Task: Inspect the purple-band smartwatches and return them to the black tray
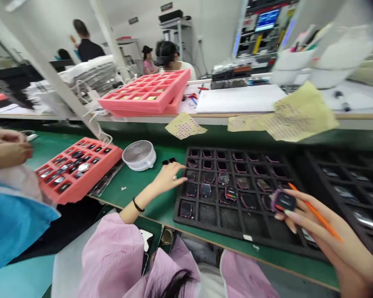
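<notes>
My right hand (321, 225) holds a purple-edged watch case (285, 202) with a dark screen, above the right part of the black foam tray (226, 218). An orange pen-like stick (318, 215) lies across the same hand. My left hand (169, 178) has its fingers spread at the tray's left edge and holds nothing. Watch cases sit in many of the tray's compartments; one with a lit, coloured screen (230, 193) lies near the middle. Several front compartments hold nothing. Two small black pieces (169, 161) lie just behind my left hand.
A white round fan (139, 155) stands left of my left hand, beside a pink foam tray (62, 198) of parts. Another person's hands (9, 149) are at the far left. A second black tray (332, 178) is at the right. Yellow notes (186, 126) hang from the shelf edge.
</notes>
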A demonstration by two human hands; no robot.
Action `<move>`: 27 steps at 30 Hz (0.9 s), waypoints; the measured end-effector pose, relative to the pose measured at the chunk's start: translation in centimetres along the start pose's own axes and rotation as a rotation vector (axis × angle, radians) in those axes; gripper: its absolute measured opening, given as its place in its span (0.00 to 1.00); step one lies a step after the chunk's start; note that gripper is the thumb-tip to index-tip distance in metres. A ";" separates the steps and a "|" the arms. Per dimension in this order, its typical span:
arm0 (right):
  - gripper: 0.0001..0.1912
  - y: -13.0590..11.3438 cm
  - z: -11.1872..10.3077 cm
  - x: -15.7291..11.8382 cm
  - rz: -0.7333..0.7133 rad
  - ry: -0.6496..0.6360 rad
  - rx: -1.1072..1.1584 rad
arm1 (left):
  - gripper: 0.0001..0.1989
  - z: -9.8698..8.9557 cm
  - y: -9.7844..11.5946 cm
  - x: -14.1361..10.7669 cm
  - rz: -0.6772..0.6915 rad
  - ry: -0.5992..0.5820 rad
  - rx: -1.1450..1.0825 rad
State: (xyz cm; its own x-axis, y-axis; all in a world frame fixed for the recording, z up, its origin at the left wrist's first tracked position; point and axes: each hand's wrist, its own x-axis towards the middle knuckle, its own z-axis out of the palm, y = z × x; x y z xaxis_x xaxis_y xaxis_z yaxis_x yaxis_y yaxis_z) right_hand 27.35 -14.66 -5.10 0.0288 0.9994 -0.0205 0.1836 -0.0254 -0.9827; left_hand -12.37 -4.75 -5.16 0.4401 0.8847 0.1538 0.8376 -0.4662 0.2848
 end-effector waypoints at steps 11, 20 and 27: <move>0.20 -7.3 2.3 5.5 -0.160 -0.145 0.224 | 0.25 6.9 10.1 8.3 0.319 -0.352 -0.041; 0.18 -9.8 2.9 9.4 -0.261 -0.188 0.335 | 0.18 6.3 10.8 10.5 0.207 -0.229 -0.396; 0.20 -7.9 2.7 12.2 -0.244 -0.076 0.370 | 0.29 1.2 12.0 12.5 -0.029 -0.178 -1.230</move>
State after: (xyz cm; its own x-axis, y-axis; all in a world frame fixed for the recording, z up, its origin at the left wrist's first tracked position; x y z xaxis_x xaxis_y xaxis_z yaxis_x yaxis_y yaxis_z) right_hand 23.56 -2.24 1.88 -0.0468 0.9743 0.2205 -0.1885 0.2082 -0.9597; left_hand 3.64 0.73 -0.98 0.5450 0.8379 0.0298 0.0309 -0.0556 0.9980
